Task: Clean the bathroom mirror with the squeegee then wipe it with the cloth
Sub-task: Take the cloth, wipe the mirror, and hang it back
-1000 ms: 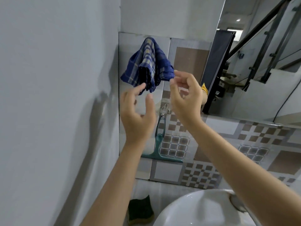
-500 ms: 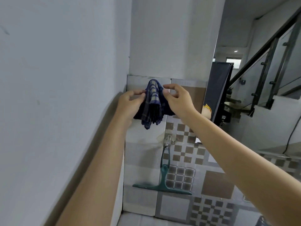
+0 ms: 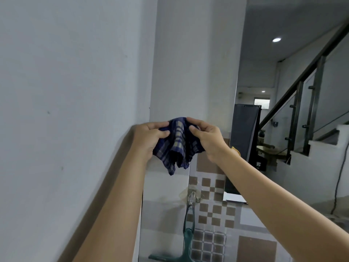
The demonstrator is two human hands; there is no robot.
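Blue plaid cloth (image 3: 177,146), bunched and draped against the tiled wall (image 3: 211,188) at the inside corner, high in the view and just below the line where tile meets white plaster. Its long axis runs vertically: gathered top edge at 12 o'clock, loose folds and one pointed corner hanging toward 6 o'clock. Whether a hook bears it cannot be told; the top is covered.

Left hand (image 3: 149,137) at 9 o'clock of the cloth, thumb and fingers pinched shut on the upper left folds. Right hand (image 3: 207,138) at 3 o'clock, thumb and fingers likewise closed on the upper right folds. Both hands touch the cloth at the same height, neither nearer than the other; the fabric lies directly between the fingertips and hangs below them.

Squeegee (image 3: 186,241), green, hanging handle-up from a wall hook (image 3: 191,198) at 6 o'clock of the cloth, well apart from it, blade horizontal at the lower frame edge, untouched.

Mirror (image 3: 294,129) at 3 o'clock, beyond the right wrist.

Judged relation: the grasp is at the top, so any lift carries the cloth up and away from the wall.
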